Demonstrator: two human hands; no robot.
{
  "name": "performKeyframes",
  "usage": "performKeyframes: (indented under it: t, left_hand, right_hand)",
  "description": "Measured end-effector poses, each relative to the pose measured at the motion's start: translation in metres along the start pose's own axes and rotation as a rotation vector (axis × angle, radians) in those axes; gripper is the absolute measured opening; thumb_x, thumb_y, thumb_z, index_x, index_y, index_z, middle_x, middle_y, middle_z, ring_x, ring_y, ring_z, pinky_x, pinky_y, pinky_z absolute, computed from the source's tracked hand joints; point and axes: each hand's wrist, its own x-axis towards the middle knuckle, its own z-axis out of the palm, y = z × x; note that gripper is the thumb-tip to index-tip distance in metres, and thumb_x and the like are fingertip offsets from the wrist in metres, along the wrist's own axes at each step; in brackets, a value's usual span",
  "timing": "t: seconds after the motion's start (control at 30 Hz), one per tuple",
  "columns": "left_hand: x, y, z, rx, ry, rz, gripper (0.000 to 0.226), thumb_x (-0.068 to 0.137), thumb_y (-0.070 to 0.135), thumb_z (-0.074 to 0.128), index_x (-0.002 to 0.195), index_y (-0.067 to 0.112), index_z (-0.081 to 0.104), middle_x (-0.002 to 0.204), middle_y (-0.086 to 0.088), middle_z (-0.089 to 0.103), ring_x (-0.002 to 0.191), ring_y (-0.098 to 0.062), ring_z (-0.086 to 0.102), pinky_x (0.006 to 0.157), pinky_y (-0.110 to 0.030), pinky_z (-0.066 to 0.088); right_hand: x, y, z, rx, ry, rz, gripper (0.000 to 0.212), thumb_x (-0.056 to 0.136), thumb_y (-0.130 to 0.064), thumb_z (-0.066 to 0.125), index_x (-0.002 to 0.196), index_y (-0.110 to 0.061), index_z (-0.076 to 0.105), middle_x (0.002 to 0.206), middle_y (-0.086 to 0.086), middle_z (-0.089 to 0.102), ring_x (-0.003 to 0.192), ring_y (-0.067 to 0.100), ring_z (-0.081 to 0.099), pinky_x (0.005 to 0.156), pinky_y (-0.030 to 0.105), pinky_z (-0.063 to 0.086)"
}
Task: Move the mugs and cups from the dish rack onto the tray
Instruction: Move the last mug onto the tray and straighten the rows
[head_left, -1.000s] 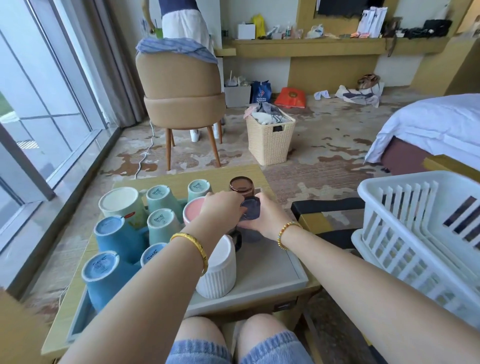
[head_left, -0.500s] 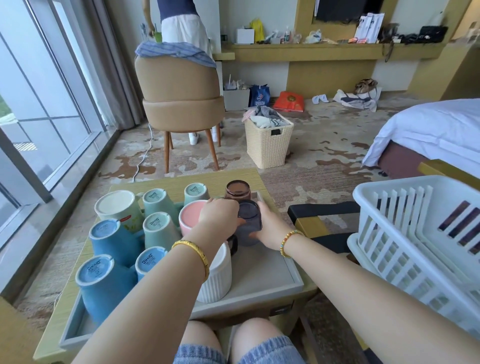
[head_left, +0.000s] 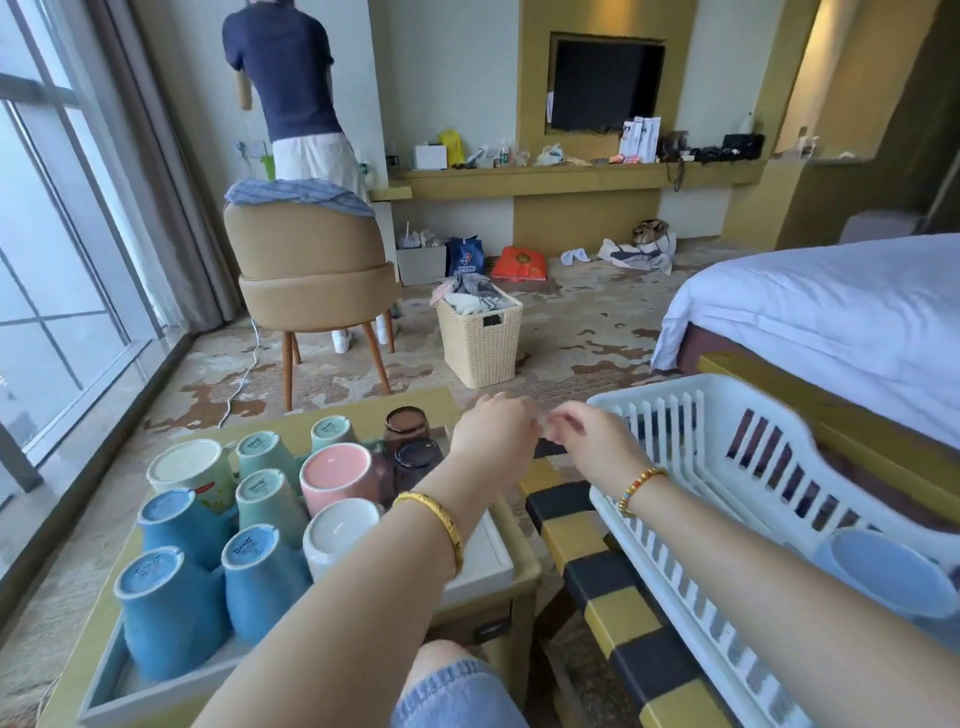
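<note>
Eleven mugs and cups stood rims-down on the tray (head_left: 483, 558), seemingly to drain, while both empty, loosely curled hands, left hand (head_left: 493, 434) and right hand (head_left: 592, 441), hung between tray and dish rack (head_left: 691, 447), where one blue mug (head_left: 883, 577) remained.

I count four blue mugs (head_left: 171, 613), four mint cups (head_left: 267, 501), two dark glass cups (head_left: 408, 426), one pink mug (head_left: 337, 475), two white mugs (head_left: 340, 535) on my tray (head_left: 483, 564).

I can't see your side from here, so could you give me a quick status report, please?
Left hand and right hand empty, mid-air between tray and dish rack. One blue mug left in rack. Path clear.
</note>
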Motion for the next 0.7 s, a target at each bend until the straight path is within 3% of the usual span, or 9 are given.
performKeyframes:
  t: [0.17,0.27,0.4,0.53,0.6,0.7]
  left_hand:
    - [-0.010,0.073,0.023,-0.108,-0.027,0.097,0.027,0.096,0.014,0.033,0.109,0.007,0.055,0.106,-0.014,0.060,0.095,-0.032,0.055,0.068,-0.036,0.044]
    - [-0.019,0.110,0.043,-0.270,-0.125,0.108,0.032,0.095,0.009,0.030,0.116,0.006,0.055,0.094,-0.015,0.062,0.080,-0.033,0.059,0.060,-0.033,0.045]
    - [-0.035,0.157,0.066,-0.334,-0.192,0.151,0.032,0.096,0.012,0.030,0.117,0.007,0.054,0.096,-0.014,0.060,0.088,-0.033,0.060,0.069,-0.035,0.051]
    - [-0.041,0.185,0.082,-0.224,-0.251,0.196,0.028,0.095,0.013,0.036,0.117,0.007,0.052,0.106,-0.015,0.061,0.098,-0.034,0.059,0.071,-0.036,0.047]
    - [-0.040,0.186,0.087,-0.107,-0.251,0.210,0.029,0.094,0.011,0.038,0.120,0.010,0.051,0.110,-0.014,0.061,0.100,-0.032,0.058,0.071,-0.036,0.045]
    - [-0.041,0.179,0.090,-0.079,-0.237,0.176,0.036,0.093,0.009,0.039,0.129,0.014,0.046,0.115,-0.013,0.061,0.105,-0.031,0.057,0.078,-0.038,0.048]
  right_hand:
    - [-0.035,0.042,-0.050,0.021,0.270,0.138,0.025,0.095,-0.022,0.040,0.092,-0.015,0.063,0.093,0.004,0.070,0.079,0.021,0.060,0.064,0.030,0.045]
    - [-0.056,0.070,-0.078,-0.081,0.374,0.238,0.024,0.096,-0.020,0.039,0.101,-0.013,0.062,0.103,0.008,0.069,0.084,0.025,0.059,0.066,0.029,0.042]
    - [-0.080,0.103,-0.111,-0.398,0.317,0.401,0.028,0.094,-0.015,0.040,0.115,-0.009,0.057,0.117,0.014,0.063,0.110,0.035,0.055,0.087,0.040,0.046]
    - [-0.103,0.126,-0.124,-0.798,0.218,0.596,0.033,0.093,-0.030,0.039,0.119,-0.014,0.052,0.129,0.010,0.054,0.124,0.030,0.044,0.108,0.047,0.031]
    - [-0.111,0.135,-0.127,-0.787,0.175,0.659,0.047,0.095,-0.041,0.032,0.129,-0.012,0.046,0.139,0.012,0.045,0.132,0.029,0.036,0.111,0.048,0.026]
    - [-0.114,0.135,-0.133,-0.677,0.094,0.686,0.070,0.092,-0.058,0.028,0.138,-0.005,0.035,0.146,0.016,0.036,0.136,0.030,0.031,0.109,0.044,0.032]
